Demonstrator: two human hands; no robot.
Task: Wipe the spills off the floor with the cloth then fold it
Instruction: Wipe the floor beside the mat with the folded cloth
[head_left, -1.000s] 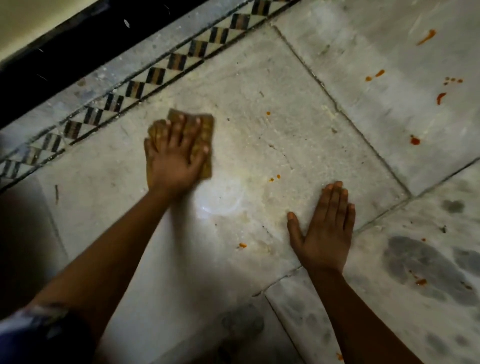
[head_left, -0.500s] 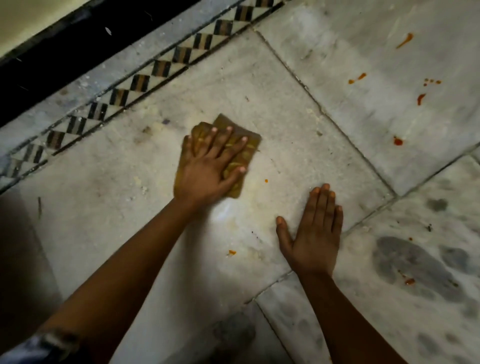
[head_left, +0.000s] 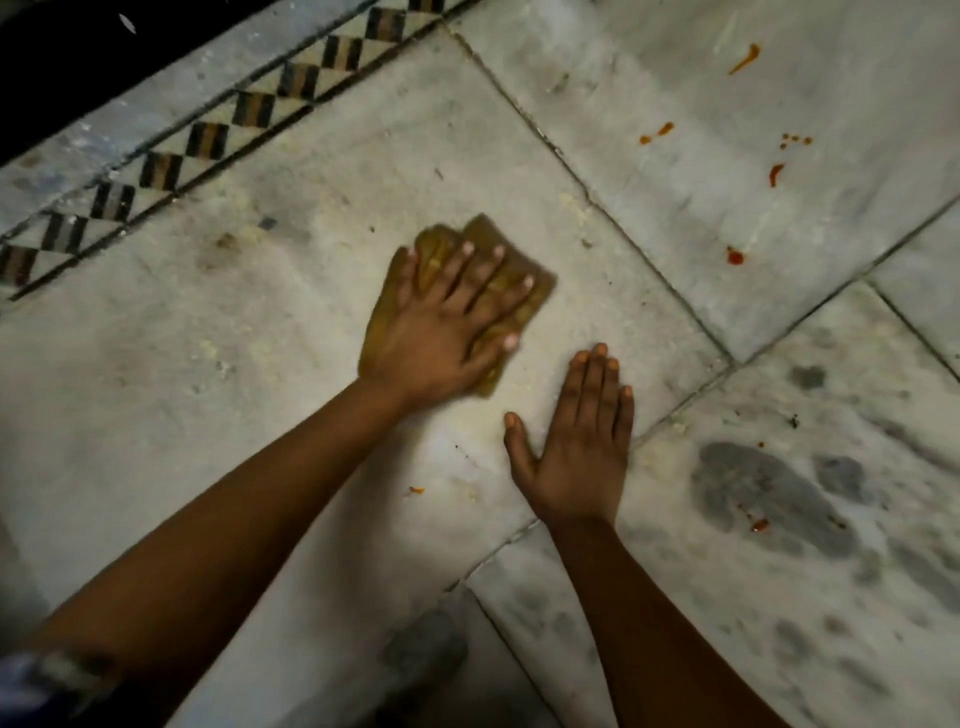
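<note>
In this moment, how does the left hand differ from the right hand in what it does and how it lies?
The left hand presses on the yellow-brown cloth with fingers spread; the right hand lies on bare floor with fingers close together, only the thumb apart. The left hand's fingers point up and to the right; the right hand's point almost straight up the picture. The left hand and cloth look blurred, the right hand sharp. Both lie flat, palm down, on the same marble slab.

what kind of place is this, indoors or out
Most likely indoors, a room's floor near its edge: pale marble slabs with dark joints, an inlaid checkered border strip beside a dark band, and orange-red spills being wiped.
</note>
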